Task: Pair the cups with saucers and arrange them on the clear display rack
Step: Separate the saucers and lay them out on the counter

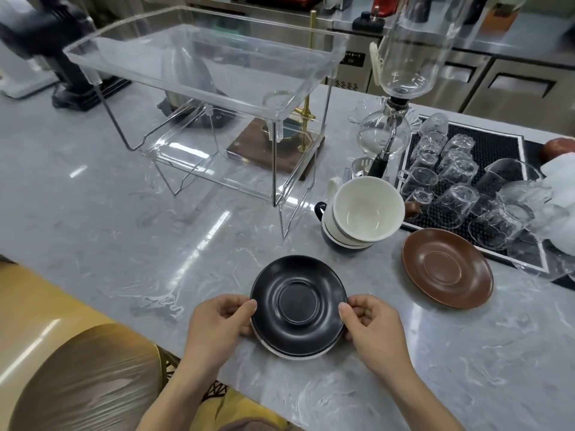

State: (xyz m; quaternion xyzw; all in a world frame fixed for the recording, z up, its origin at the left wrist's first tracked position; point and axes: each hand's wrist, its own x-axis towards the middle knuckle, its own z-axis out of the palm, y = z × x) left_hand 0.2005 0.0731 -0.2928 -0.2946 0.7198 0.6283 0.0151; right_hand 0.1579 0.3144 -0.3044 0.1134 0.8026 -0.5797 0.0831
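From my feed, the grey marbled counter (124, 244) fills most of the view. On it stands the clear display rack (205, 88) — two transparent tiers on thin wire legs, the upper tray wide with a raised rim, the lower one smaller and set beneath it. To the right lies a black mat (485, 150) crowded with upturned glass cups (457, 200), and behind it a glass siphon brewer (401, 73).

Near the mat's front corner sits a brown saucer (446, 268), matte, with a ringed well in its middle. Just left of it is a stack of cups (361, 216), leaning: a white cup on top, its pale inside facing me, a dark one at the bottom.

Closest to me is the black saucer (298, 303), matte, with a round recessed centre — it rests on a white-edged saucer (295, 356) showing below it. My left hand (217, 321) pinches its left rim; my right hand (370, 325) pinches the right rim.
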